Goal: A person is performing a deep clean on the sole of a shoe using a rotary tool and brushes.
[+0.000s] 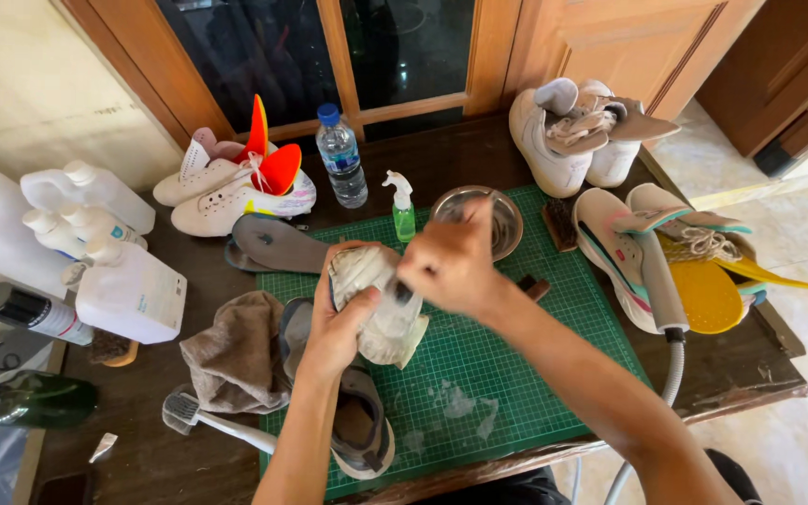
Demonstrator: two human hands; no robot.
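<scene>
Nearest, a grey shoe (362,425) lies on the green mat (516,374). Above it, the left hand (334,327) grips a white shoe (376,299), long axis roughly upright, sole rightward. The right hand (451,266) blurs against it, fingers' state unclear. Beyond stand a steel bowl (488,217) and spray bottle (403,210).

worktop (479,154): dark brown wood, worn front edge | wall (21,84): cream, plain, at left | window (264,51): dark glass panes in an orange-brown wooden frame behind the worktop | door (797,65): dark wood, upper right | floor (797,430): pale beige tiles, sunlit at right | light: daylight, bright
</scene>
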